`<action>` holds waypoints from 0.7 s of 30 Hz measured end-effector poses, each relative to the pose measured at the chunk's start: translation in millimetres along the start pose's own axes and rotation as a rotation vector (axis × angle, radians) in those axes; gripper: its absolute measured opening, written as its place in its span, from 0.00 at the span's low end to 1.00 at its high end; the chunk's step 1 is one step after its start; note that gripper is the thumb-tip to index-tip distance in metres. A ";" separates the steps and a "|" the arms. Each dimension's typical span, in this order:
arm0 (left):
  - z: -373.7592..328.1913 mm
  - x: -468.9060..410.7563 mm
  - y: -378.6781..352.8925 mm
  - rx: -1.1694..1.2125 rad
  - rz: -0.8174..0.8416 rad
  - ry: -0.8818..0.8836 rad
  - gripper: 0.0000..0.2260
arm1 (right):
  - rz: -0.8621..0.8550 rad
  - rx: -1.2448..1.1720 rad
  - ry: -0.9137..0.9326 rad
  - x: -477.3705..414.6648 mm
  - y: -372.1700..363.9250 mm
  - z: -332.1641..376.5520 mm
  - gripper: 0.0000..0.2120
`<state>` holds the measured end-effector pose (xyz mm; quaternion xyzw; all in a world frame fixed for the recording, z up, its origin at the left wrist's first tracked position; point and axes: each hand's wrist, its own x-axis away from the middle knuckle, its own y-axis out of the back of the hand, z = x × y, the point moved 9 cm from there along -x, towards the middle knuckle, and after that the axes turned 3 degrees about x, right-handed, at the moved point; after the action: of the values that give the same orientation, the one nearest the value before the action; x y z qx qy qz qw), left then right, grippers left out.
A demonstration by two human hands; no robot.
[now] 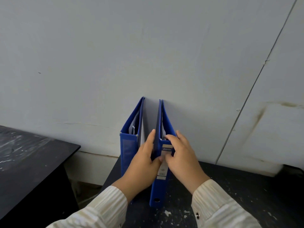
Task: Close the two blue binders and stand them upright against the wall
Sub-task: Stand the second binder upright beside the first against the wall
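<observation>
Both blue lever-arch binders stand closed on the black table [238, 191], spines toward the person and far edges at the grey wall [115, 55]. The left binder [129, 153] stands free near the table's left edge, with loose sheets showing at its top. The right binder [158, 191], with a white spine label and a finger hole low on the spine, is gripped from both sides.

The left hand [144, 163] lies flat on that binder's left cover, fingers reaching up into the gap between the two binders, thumb wrapped onto the spine. The right hand [182, 157] curls over the top right corner, fingertips at the top edge, thumb on the label. Each hand is partly closed around the right binder, and neither touches the left one.

The step in hand looks like the last squaring-up of the right binder. To do it well, push it straight back until the far edge meets the wall, keep the spine vertical, and let the base sit flat before letting go. Release gently, one hand at a time, watching for a lean toward the neighbour.
</observation>
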<state>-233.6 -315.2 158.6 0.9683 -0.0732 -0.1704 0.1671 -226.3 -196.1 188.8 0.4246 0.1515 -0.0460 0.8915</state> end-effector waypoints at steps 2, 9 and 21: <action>-25.3 6.2 25.2 -0.060 -0.168 -0.118 0.35 | -0.001 -0.005 -0.021 0.7 0.2 3.4 0.21; -35.8 -3.5 96.0 -0.354 -0.434 -0.183 0.20 | -0.001 -0.032 -0.005 0.2 4.9 12.8 0.13; 6.9 -22.9 84.5 -0.261 -0.148 0.071 0.10 | -0.002 -0.005 -0.062 -9.1 4.1 11.9 0.07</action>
<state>-264.6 -391.6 189.0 0.9466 0.0272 -0.1558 0.2810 -231.3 -203.1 201.7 0.4207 0.1245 -0.0597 0.8966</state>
